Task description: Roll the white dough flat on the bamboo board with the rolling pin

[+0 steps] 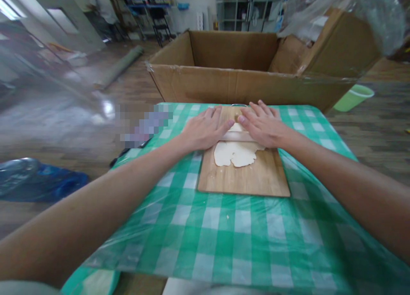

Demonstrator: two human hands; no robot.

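A pale wooden rolling pin (237,136) lies across a flat, uneven sheet of white dough (237,153). Under the dough is a rectangular wooden cutting board (245,183), with a metal handle at its far end. My left hand (206,129) rests palm down on the pin's left end, its fingers stretched forward. On the right end lies my right hand (263,126), also flat, fingers spread. The two thumbs come close together over the pin, and the hands hide both its ends.
A green checked cloth (205,231) under plastic covers the table. Beyond it stands a large open cardboard box (230,83). A light green bin (354,97) is at right, a blue water bottle (45,179) at left. A person (102,6) is in the far background.
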